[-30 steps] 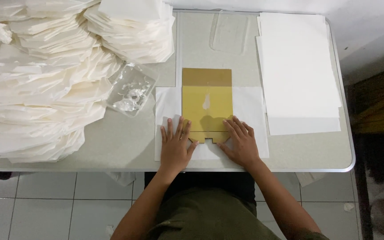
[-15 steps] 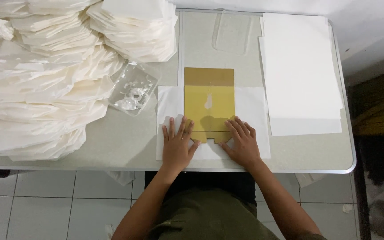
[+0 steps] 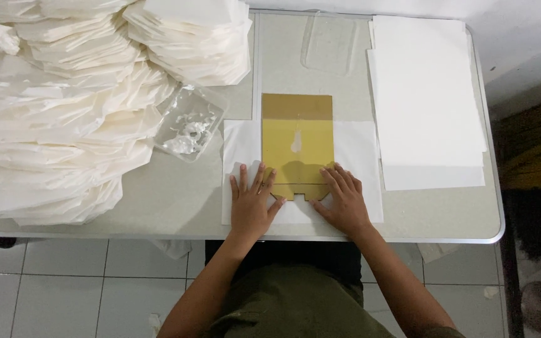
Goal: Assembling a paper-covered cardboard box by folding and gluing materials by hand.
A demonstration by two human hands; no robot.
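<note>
The bench (image 3: 176, 200) is cut off at its far-left corner by heaps of folded white paper (image 3: 64, 100), which run out of view. A stack of white sheets (image 3: 427, 100) lies along the right edge. One white sheet (image 3: 358, 156) sits at the near edge, partly hidden under the yellow cardboard template (image 3: 297, 144). A clear tray (image 3: 190, 124) holds scraps, hard to identify. Left hand (image 3: 252, 203) and right hand (image 3: 344, 200) press flat, fingers spread, on the template's near corners. Both positions are unchanged from the earlier frames.

One head-worn view, looking straight down from above the person, far enough back that the whole surface (image 3: 176, 200) shows edge to edge, floor tiles (image 3: 64, 294) along the bottom.
</note>
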